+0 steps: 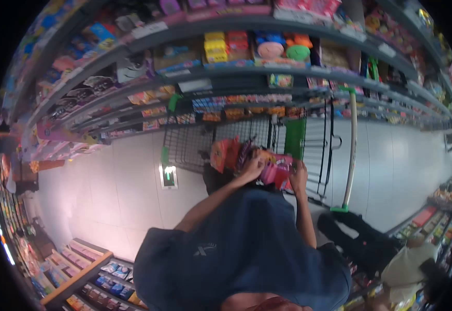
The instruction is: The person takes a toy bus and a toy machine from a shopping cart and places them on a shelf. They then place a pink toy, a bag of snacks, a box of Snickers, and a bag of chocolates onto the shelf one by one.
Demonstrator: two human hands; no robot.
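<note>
My left hand point(254, 167) has its fingers closed on the left side of a pink packet point(276, 172) with red parts. At the packet's right edge, my right hand point(298, 176) pinches it, so both hands hold it just in front of my chest. An orange-red packet point(225, 154) shows beside my left hand, with dark-patterned packaging point(244, 153) between them. All of this overlaps a black wire shopping cart point(189, 142) in this view. Print on the pink packet is too small to read.
The cart's long pale handle point(351, 150) with green ends stands to the right. Ahead run shelves point(195, 71) of toys and packaged goods. A person point(402, 267) in a light top and dark trousers is at the lower right. A low display rack point(94, 274) stands behind me on the left.
</note>
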